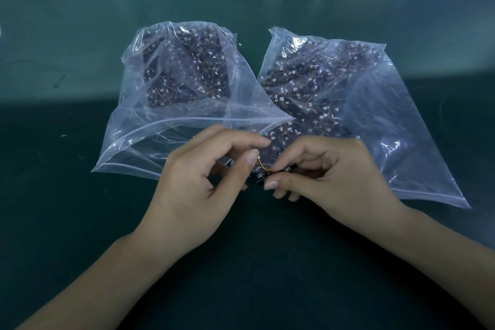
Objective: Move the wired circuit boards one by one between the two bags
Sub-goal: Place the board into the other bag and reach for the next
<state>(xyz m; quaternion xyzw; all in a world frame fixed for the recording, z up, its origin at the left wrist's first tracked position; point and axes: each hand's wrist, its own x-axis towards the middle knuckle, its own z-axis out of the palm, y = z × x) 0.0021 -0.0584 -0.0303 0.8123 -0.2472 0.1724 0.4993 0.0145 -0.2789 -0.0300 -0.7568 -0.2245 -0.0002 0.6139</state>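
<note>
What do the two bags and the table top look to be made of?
Two clear zip-top bags, left and right: thin glossy plastic film, judging by the see-through walls, creases and glare. Dark green table top: matte, likely a rubber or vinyl mat, with faint scuffs; exact material unclear.

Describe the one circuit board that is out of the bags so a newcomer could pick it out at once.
On the green table, two clear plastic bags full of dark boards lie side by side. Just in front of their near edges, between the two hands, sits one small black circuit board with a yellow wire, pinched by the right hand. Unlike all the others, it is outside the plastic.
</note>
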